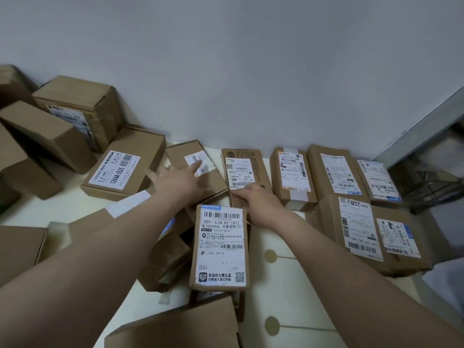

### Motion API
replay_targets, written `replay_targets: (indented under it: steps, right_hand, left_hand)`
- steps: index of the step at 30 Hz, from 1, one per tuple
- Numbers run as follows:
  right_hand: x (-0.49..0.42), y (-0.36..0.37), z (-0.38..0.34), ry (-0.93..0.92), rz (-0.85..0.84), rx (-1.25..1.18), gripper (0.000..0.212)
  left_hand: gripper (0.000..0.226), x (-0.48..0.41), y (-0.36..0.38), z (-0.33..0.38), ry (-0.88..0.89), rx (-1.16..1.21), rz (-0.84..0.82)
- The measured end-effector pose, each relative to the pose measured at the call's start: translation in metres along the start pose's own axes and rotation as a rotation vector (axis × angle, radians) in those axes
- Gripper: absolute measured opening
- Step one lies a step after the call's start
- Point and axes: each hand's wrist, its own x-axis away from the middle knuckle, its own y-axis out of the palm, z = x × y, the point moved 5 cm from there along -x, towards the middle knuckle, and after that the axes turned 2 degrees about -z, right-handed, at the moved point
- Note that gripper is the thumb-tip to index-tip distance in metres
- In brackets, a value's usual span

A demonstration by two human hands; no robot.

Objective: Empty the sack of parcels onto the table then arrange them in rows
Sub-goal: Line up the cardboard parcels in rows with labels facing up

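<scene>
Now left hand (177, 183) tops skewed parcel (193, 156); right hand (257, 200), next parcel (242, 167) edge.

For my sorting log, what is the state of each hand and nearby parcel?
left hand: open, fingers on small parcel.
right hand: on printed parcel's near end; grip unclear.
small parcel: skewed, label up.
printed parcel: flat, label up.
12V4A box: angled, label up.

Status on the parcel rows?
Done: four parcels lined along the wall, two more in front at right. In hand: left hand touches a flat parcel, right hand rests on the row's leftmost parcel. Left: jumbled boxes at left and near.
</scene>
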Motion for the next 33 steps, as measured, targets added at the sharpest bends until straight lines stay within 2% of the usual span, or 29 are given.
replay_targets:
  steps: [1, 3, 6, 9, 10, 12, 13, 15, 17, 19, 21, 22, 25, 27, 29, 31, 33]
  right_hand:
    - [0.003, -0.001, 0.001, -0.003, 0.013, -0.055, 0.054]
    - [0.009, -0.001, 0.002, 0.006, 0.071, -0.189, 0.047]
    - [0.019, -0.004, 0.006, 0.067, 0.219, -0.304, 0.038]
    - [0.034, -0.006, 0.004, 0.132, 0.270, -0.416, 0.033]
    - [0.040, -0.007, 0.002, 0.160, 0.281, -0.472, 0.032]
    - [0.052, -0.006, -0.001, 0.243, 0.303, -0.621, 0.029]
    - [0.058, -0.005, -0.003, 0.296, 0.304, -0.685, 0.030]
    - [0.069, 0.001, -0.009, 0.402, 0.241, -0.772, 0.035]
    - [0.082, 0.006, -0.021, 0.444, 0.150, -0.901, 0.046]
    - [0.093, 0.009, -0.032, 0.401, 0.110, -1.007, 0.074]
    - [0.106, 0.001, -0.040, 0.313, 0.115, -0.960, 0.101]
    - [0.114, -0.006, -0.042, 0.277, 0.118, -0.902, 0.107]
    - [0.135, -0.026, -0.029, 0.298, 0.164, -0.598, 0.112]
    - [0.146, -0.038, -0.011, 0.404, 0.261, -0.430, 0.101]
    - [0.150, -0.036, 0.007, 0.484, 0.302, -0.364, 0.090]
    - [0.152, -0.022, 0.018, 0.500, 0.259, -0.278, 0.088]
    - [0.151, -0.001, 0.022, 0.422, 0.166, -0.188, 0.085]
  left_hand:
    - [0.085, -0.003, 0.004, 0.007, 0.055, -0.045, -0.041]
    - [0.075, -0.005, 0.009, 0.016, 0.153, -0.126, -0.086]
    - [0.063, -0.005, 0.008, 0.014, 0.227, -0.165, -0.014]
    - [0.054, 0.000, 0.005, 0.000, 0.234, -0.073, -0.036]
    - [0.050, 0.006, 0.003, -0.003, 0.235, -0.016, 0.003]
    - [0.040, 0.023, -0.011, -0.009, 0.210, 0.173, 0.183]
    - [0.034, 0.037, -0.020, -0.012, 0.177, 0.277, 0.262]
    - [0.034, 0.065, -0.032, -0.011, 0.120, 0.358, 0.290]
    - [0.047, 0.088, -0.034, -0.002, 0.100, 0.313, 0.194]
    - [0.052, 0.107, -0.034, 0.010, 0.086, 0.317, 0.074]
    - [0.045, 0.120, -0.039, 0.023, 0.078, 0.481, 0.002]
    - [0.047, 0.124, -0.041, 0.031, 0.068, 0.620, -0.024]
    - [0.042, 0.139, -0.050, 0.064, 0.138, 0.936, -0.113]
    - [0.036, 0.148, -0.048, 0.081, 0.205, 1.110, -0.185]
    - [0.041, 0.151, -0.040, 0.082, 0.214, 1.007, -0.144]
    - [0.054, 0.149, -0.021, 0.075, 0.159, 0.712, -0.127]
    - [0.065, 0.148, 0.003, 0.067, 0.089, 0.389, -0.205]
